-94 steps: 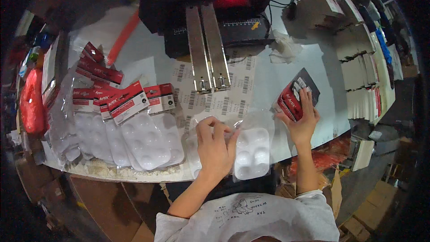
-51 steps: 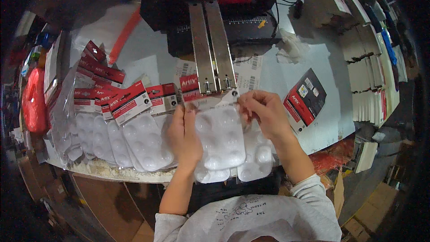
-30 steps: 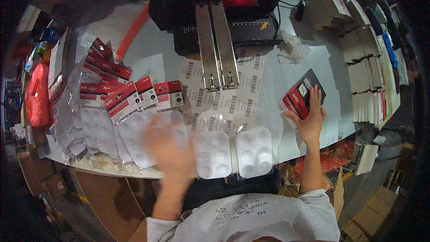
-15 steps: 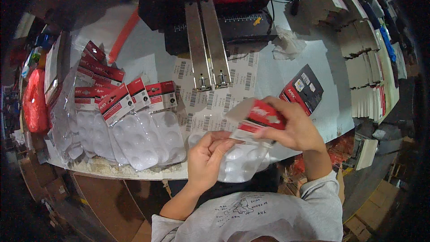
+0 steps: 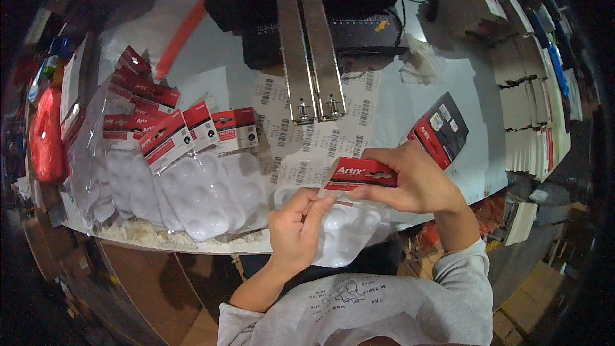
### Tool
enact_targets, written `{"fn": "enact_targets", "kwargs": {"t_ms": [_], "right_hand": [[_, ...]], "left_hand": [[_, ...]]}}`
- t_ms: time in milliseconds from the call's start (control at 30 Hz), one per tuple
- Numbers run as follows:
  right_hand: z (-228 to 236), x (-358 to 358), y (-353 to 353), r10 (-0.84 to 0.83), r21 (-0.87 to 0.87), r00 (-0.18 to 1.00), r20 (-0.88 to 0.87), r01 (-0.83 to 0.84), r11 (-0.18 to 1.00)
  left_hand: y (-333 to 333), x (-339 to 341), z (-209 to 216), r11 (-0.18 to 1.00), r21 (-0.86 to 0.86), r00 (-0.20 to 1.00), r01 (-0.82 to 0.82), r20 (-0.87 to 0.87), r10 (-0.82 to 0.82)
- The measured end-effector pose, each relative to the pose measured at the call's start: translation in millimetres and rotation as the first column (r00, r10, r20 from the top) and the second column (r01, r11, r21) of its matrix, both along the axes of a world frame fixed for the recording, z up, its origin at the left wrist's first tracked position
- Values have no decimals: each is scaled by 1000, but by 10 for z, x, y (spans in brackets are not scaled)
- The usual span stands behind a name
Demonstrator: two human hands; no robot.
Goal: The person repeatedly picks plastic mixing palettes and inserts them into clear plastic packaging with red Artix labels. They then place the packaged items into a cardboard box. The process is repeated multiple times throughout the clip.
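Note:
Close in front of me, a white plastic paint palette [image 5: 339, 237] with round wells hangs in a clear bag over the table's near edge. A red and white header card [image 5: 359, 174] lies across the top of the bag. My right hand [image 5: 416, 182] is closed on the card's right part, thumb on its near face. At the card's lower left corner, my left hand [image 5: 296, 225] pinches the edge where card and bag meet. Beyond my right hand lie black and red header cards [image 5: 442, 131]. My fingers partly hide where the card overlaps the bag.
A black machine [image 5: 256, 48] with two long metal bars [image 5: 314, 57] reaches toward me. Beneath them is a barcode label sheet [image 5: 352, 128]. Bagged palettes with red cards [image 5: 211, 198] are piled at left. Cardboard stacks [image 5: 522, 99] line the right side.
The card was tilted and blurred; now it lies flatter across the bag top, its red face showing. My right hand has moved slightly down and right. The view has shifted a little.

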State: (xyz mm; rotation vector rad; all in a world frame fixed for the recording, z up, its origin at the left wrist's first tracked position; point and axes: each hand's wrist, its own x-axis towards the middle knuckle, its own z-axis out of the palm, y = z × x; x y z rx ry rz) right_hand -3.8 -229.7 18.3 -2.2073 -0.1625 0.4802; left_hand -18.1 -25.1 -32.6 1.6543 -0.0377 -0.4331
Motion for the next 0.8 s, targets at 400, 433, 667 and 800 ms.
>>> {"fn": "enact_targets", "kwargs": {"t_ms": [400,433,667,800], "right_hand": [[-293,-229,-107,-289,351,833,-472,478,805],[-325,-270,-82,-306,395,812,-497,525,754],[-515,-204,204,-435,604,760,-482,649,463],[-648,83,289,-590,621,682,-432,700,354]], "left_hand": [[99,114,-80,963,-55,960,-266,75,269],[106,108,-81,966,-53,966,-254,43,256],[104,306,-110,963,157,962,-218,203,185],[-47,606,-156,951,207,958,-232,220,186]]}}
